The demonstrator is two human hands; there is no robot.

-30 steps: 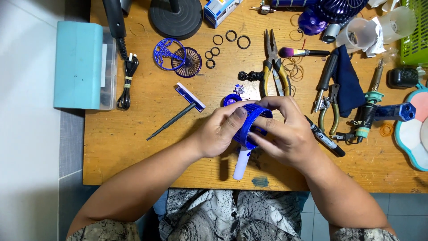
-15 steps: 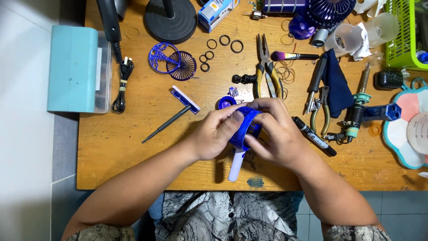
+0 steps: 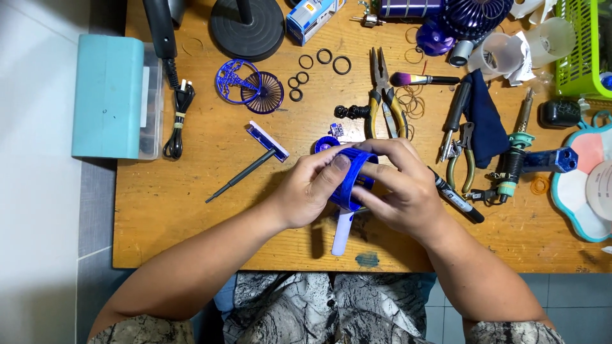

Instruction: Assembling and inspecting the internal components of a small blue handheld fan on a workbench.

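— Head view: where is the blue ring-shaped housing (image 3: 352, 178)?

— Over the wooden table (image 3: 191, 210), between both hands. The left hand (image 3: 312, 191) curls on its left side, thumb pressed on the rim; the right hand (image 3: 398, 188) wraps fingers (image 3: 382, 150) over its top.

— And below?

— A white handle (image 3: 342, 230) sticks out beneath.

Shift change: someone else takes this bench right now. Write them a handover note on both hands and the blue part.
Left hand: grips the blue ring-shaped housing from the left, thumb on its rim.
Right hand: wraps the housing from the right, fingers over its top.
Housing is held just above the wooden table; a white handle sticks out below the hands.
Nearby: pliers, small screwdriver, round blue grilles, black rings.
Done: housing is in hand, grilles off.
Left: grilles and loose parts lie unfitted.
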